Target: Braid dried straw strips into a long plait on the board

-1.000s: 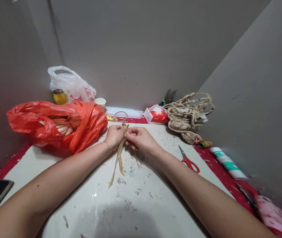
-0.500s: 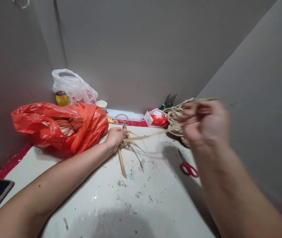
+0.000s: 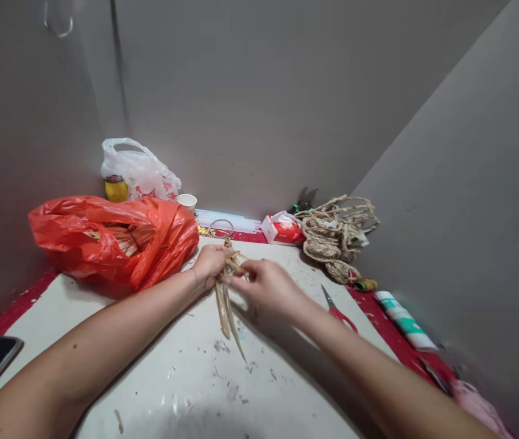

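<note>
At the centre of the frame, a person's left hand (image 3: 212, 262) has its fingers clamped on a bundle of dry tan strips (image 3: 223, 311) over a pale tabletop (image 3: 172, 396), a thin ring (image 3: 222, 237) at the bundle's far end. Just beside it, the right hand (image 3: 268, 285) bends its fingers near the strips, too blurred to tell whether they grip any. A red plastic bag (image 3: 168, 235) sits at middle left, red-handled scissors (image 3: 342, 318) and coiled rope (image 3: 326, 245) at middle right

We have a pale worktop (image 3: 150, 360) with red edges, carrying a red bag (image 3: 168, 235), scissors (image 3: 337, 313), a scrap (image 3: 119, 421), a tissue box (image 3: 287, 231), tangled rope (image 3: 330, 238) and a roll (image 3: 406, 321).
</note>
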The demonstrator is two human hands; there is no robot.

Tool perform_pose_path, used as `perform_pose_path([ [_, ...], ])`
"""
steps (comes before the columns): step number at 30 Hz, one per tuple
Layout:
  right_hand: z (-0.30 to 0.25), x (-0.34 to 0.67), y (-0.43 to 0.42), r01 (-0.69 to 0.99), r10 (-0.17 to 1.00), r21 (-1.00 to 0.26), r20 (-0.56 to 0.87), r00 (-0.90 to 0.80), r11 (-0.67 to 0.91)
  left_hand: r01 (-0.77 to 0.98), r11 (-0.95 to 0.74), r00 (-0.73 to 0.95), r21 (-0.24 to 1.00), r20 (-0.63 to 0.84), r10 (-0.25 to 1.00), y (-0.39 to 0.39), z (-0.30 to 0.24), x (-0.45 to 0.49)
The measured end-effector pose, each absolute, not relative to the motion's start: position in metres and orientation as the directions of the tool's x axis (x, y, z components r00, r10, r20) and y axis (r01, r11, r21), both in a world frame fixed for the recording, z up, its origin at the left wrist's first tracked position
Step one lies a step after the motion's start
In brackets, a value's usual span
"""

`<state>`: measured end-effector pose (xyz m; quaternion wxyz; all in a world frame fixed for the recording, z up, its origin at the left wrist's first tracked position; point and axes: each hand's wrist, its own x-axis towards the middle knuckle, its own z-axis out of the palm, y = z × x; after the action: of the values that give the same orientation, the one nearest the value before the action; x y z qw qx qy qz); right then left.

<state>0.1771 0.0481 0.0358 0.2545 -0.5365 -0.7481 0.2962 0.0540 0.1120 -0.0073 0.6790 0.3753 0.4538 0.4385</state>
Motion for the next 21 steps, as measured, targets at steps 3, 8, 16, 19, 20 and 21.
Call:
perform_pose_path([
  [3,0.007,0.153,0.051,0.737,0.967,-0.637,0.057,-0.247,0.226,-0.265,0.352,0.230,0.898,-0.296,0.927,0.114,-0.008,0.051],
  [8,0.035,0.206,0.051,0.714,0.968,-0.671,0.024,-0.250,0.201,-0.258,0.408,0.288,0.876,-0.333,0.898,0.121,-0.008,0.046],
  [16,0.052,0.294,0.056,0.968,0.967,-0.251,0.236,0.093,-0.032,-0.240,0.430,0.337,0.871,-0.340,0.878,0.125,-0.007,0.045],
  [19,0.047,0.266,0.054,0.864,0.965,-0.473,0.259,-0.046,0.169,-0.229,0.430,0.352,0.873,-0.338,0.873,0.126,-0.008,0.045],
  [20,0.045,0.253,0.054,0.814,0.971,-0.547,0.223,-0.082,0.194,-0.227,0.429,0.355,0.874,-0.336,0.872,0.126,-0.009,0.045],
  [21,0.043,0.241,0.055,0.756,0.978,-0.622,0.178,-0.113,0.201,-0.224,0.428,0.357,0.876,-0.335,0.872,0.127,-0.009,0.045],
])
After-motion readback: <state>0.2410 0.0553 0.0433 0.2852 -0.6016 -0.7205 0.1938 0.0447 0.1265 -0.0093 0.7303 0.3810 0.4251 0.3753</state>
